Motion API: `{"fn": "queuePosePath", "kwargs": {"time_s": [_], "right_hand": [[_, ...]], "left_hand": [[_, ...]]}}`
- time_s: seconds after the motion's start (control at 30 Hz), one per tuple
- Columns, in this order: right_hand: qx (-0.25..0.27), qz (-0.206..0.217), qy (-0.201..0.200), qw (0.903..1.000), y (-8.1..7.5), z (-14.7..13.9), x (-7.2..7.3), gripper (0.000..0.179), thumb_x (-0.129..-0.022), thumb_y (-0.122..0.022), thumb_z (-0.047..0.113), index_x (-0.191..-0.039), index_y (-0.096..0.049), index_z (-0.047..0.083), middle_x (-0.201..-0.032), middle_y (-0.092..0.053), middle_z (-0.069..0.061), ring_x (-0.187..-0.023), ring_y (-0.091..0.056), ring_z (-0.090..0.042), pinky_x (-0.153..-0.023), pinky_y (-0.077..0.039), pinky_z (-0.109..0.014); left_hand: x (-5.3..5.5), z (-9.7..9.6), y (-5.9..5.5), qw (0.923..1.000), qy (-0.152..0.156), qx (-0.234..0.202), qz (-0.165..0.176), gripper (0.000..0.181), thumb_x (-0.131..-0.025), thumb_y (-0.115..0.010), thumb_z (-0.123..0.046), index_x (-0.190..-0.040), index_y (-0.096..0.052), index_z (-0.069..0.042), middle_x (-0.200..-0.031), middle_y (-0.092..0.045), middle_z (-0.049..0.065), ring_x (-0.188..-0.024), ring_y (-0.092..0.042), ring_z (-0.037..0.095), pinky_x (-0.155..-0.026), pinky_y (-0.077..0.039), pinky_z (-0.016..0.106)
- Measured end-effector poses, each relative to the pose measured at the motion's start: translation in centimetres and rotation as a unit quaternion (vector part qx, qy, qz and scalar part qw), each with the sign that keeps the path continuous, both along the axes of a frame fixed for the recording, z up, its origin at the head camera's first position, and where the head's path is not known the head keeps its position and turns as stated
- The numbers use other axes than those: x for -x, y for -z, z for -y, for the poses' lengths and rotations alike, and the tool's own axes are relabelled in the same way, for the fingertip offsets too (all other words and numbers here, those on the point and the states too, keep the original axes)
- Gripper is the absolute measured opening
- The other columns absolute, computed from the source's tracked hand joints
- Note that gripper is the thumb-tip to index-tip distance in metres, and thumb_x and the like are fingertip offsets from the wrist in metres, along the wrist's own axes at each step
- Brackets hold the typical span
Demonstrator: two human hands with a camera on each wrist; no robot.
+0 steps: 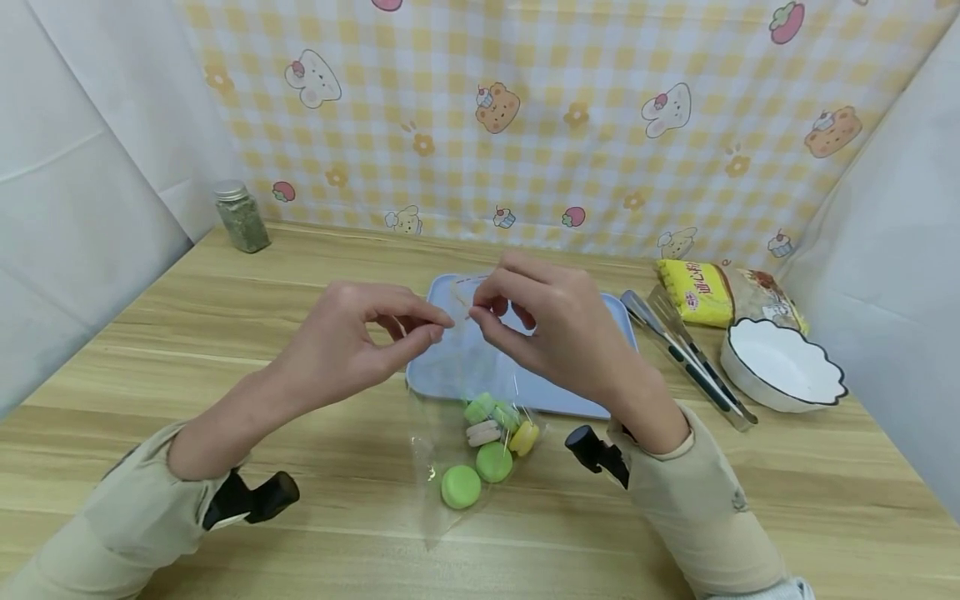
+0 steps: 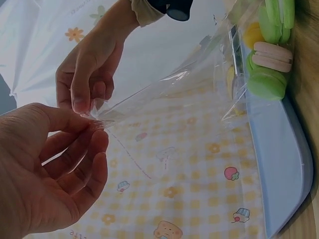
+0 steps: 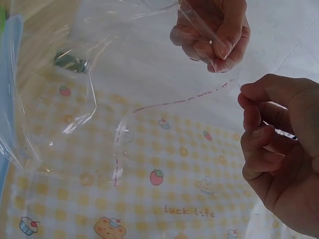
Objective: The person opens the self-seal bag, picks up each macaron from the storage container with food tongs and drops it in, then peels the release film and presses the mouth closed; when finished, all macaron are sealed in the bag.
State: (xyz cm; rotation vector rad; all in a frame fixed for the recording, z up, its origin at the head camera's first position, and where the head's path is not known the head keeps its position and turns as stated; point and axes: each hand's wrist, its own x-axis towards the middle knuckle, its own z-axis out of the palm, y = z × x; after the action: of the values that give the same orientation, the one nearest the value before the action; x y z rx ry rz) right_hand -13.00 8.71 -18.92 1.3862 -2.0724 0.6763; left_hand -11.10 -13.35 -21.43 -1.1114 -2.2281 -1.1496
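Green, yellow and pale pink round macarons [image 1: 494,462] are clustering at the near end of a clear, glossy plastic bag [image 1: 450,442], which is showing at the middle of the scene, partly overlapping a light blue rectangular tray [image 1: 558,397]; whether the bag's bottom is touching the wood-grain desk [image 1: 337,542] cannot be told. Four of the macarons are showing green, one yellow and one pale pink. The left hand [image 1: 360,333] is pinching an edge of the bag between thumb and forefinger, its other fingers curling loosely. Just to its right, not touching it, the right hand [image 1: 540,312] is pinching the end of a thin transparent strip with red print [image 3: 172,102], which is trailing from the fingertips toward the bag; where it is joining the plastic is hard to tell. Both wrists are emerging from beige sleeves [image 1: 697,500]. At the far left, a glass jar of dried green herbs [image 1: 243,223] is standing upright under a silvery lid. Right of the tray, metal tongs with dark grips [image 1: 701,379] are lying aslant, and a yellow plastic food packet [image 1: 697,293] is lying just behind a white bowl with a scalloped, dark-edged rim [image 1: 765,392]. Beyond the desk, a yellow-and-white checked cloth [image 1: 450,175] is hanging.
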Motion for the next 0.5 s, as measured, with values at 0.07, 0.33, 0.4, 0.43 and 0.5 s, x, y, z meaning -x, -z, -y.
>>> {"fn": "queuePosePath", "kwargs": {"time_s": [0.07,0.33,0.4,0.43,0.5], "right_hand": [[-0.008,0.002,0.008,0.9999,0.03,-0.03,-0.01,0.005,-0.082,-0.066,0.001,-0.082,-0.063,0.005,-0.076,-0.054,0.000,-0.060,-0.046,-0.008,-0.052,-0.038,-0.019],[-0.014,0.016,0.024,0.9995,-0.10,-0.17,-0.02,0.004,-0.084,-0.065,0.002,-0.084,-0.061,0.005,-0.076,-0.055,0.000,-0.060,-0.045,-0.007,-0.053,-0.038,-0.020],[-0.014,0.019,0.027,0.9994,-0.11,-0.26,0.02,0.005,-0.084,-0.065,0.002,-0.084,-0.061,0.005,-0.076,-0.055,0.001,-0.061,-0.045,-0.006,-0.052,-0.038,-0.020],[-0.014,0.020,0.028,0.9993,-0.12,-0.29,0.03,0.005,-0.084,-0.066,0.002,-0.084,-0.061,0.005,-0.075,-0.055,0.001,-0.061,-0.045,-0.006,-0.052,-0.038,-0.020],[-0.016,0.020,0.029,0.9992,-0.14,-0.34,0.06,0.006,-0.083,-0.066,0.002,-0.084,-0.062,0.006,-0.075,-0.055,0.001,-0.060,-0.044,-0.006,-0.052,-0.038,-0.020]], "left_hand": [[0.06,0.07,0.00,1.0000,-0.004,0.004,0.003,0.014,-0.080,-0.068,0.003,-0.088,-0.074,-0.007,-0.076,-0.067,-0.008,-0.065,-0.059,0.002,-0.058,-0.050,0.021],[0.07,0.16,-0.04,0.9998,-0.003,0.004,0.022,0.014,-0.081,-0.068,0.001,-0.088,-0.074,-0.009,-0.075,-0.066,-0.011,-0.063,-0.059,0.003,-0.058,-0.050,0.022],[0.05,0.18,-0.05,0.9997,-0.003,0.003,0.024,0.014,-0.081,-0.068,0.001,-0.089,-0.074,-0.009,-0.075,-0.066,-0.011,-0.062,-0.058,0.003,-0.058,-0.050,0.022],[0.04,0.18,-0.06,0.9997,-0.003,0.003,0.026,0.015,-0.081,-0.068,0.001,-0.089,-0.074,-0.009,-0.074,-0.066,-0.012,-0.062,-0.058,0.004,-0.058,-0.050,0.022],[0.01,0.19,-0.06,0.9996,-0.003,0.002,0.028,0.015,-0.081,-0.068,0.002,-0.089,-0.074,-0.009,-0.074,-0.066,-0.012,-0.062,-0.058,0.004,-0.058,-0.050,0.022]]}}
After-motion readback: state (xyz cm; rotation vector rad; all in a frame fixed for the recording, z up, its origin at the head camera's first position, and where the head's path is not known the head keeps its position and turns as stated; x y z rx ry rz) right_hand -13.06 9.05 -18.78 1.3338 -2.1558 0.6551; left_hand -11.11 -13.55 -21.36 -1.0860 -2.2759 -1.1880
